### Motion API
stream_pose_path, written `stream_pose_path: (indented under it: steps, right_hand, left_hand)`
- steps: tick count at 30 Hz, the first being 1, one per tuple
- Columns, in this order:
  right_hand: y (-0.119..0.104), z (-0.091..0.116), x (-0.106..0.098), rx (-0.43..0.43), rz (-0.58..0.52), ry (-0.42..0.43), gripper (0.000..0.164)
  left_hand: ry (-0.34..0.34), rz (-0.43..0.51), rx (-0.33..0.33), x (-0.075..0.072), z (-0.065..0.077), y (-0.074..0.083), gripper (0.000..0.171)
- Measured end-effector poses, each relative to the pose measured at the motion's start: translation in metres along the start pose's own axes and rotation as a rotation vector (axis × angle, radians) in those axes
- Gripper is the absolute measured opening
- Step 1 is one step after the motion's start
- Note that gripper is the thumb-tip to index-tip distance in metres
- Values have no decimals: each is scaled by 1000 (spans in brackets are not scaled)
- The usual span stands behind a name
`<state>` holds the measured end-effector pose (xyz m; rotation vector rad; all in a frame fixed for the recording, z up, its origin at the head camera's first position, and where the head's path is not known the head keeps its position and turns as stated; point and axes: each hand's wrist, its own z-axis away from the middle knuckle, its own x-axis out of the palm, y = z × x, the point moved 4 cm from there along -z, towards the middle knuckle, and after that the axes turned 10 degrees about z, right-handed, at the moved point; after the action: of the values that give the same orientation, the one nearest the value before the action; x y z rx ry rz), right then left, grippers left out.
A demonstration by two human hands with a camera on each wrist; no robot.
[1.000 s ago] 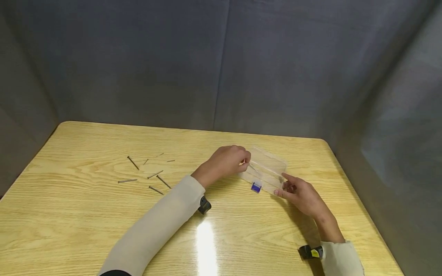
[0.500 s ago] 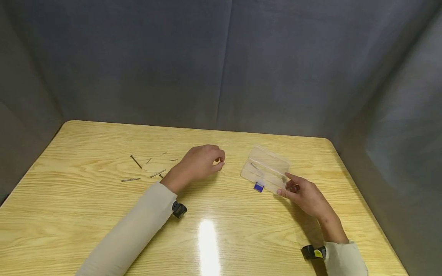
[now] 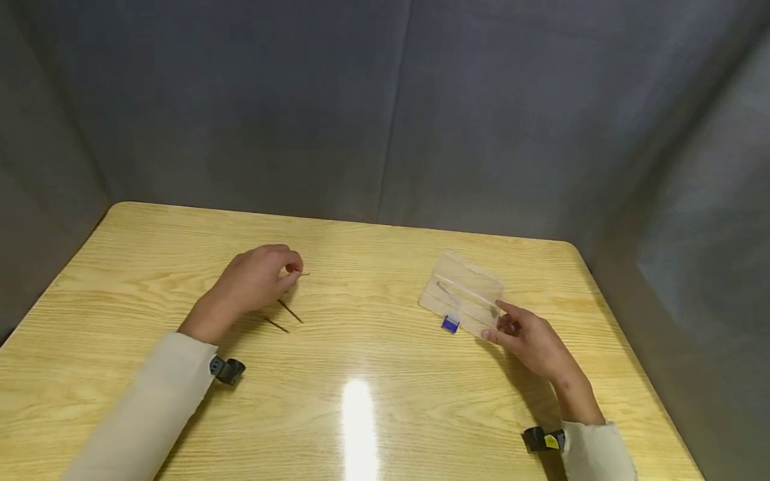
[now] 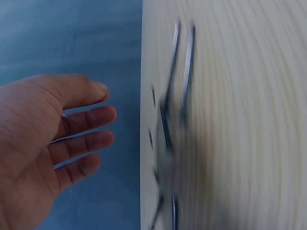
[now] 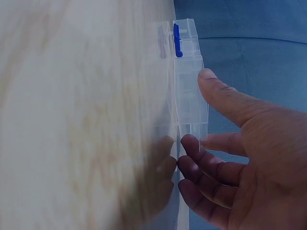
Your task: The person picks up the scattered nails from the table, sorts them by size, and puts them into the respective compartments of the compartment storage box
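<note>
My left hand (image 3: 259, 277) hovers over the nails on the left of the table, thumb and fingers loosely bent. In the left wrist view the nails (image 4: 188, 67) lie on the wood, blurred, and there is a gap between thumb and fingers with nothing in it. Part of the nail group is hidden under that hand in the head view. On the right, my right hand (image 3: 529, 341) grips the end of a clear plastic box (image 3: 430, 298) between thumb and bent fingers. A blue latch (image 3: 450, 324) sits on the box's near side. A nail (image 3: 446, 291) shows inside the box.
The wooden table (image 3: 385, 414) has a bright light reflection near the front. A dark grey curtain (image 3: 271, 107) hangs behind it and along the right side. Both wrists wear black straps with small cameras (image 3: 227, 370).
My left hand has moved left from the box, across the table, to above the nails. The nail it held at the box is now inside it. My right hand stays at the box.
</note>
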<state>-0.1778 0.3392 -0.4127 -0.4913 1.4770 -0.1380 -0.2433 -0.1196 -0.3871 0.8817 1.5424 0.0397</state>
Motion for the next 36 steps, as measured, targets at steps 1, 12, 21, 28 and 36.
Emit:
stream_pose_path:
  steps: [1, 12, 21, 28, 36]
  right_hand:
    - [0, 0, 0, 0, 4, 1, 75]
    - [0, 1, -1, -1, 13, 4, 74]
    - [-2, 0, 0, -3, -3, 9, 73]
    - [0, 1, 0, 0, 0, 9, 74]
    - [3, 0, 2, 1, -9, 6, 73]
  left_hand:
    - [7, -2, -12, -4, 4, -6, 7]
    - [-32, 17, -137, -35, 33, -59, 20]
    - [-70, 15, -168, -36, 41, -83, 24]
    - [-58, -4, -179, -33, 44, -90, 19]
    - [-27, 10, -201, -34, 46, -95, 14]
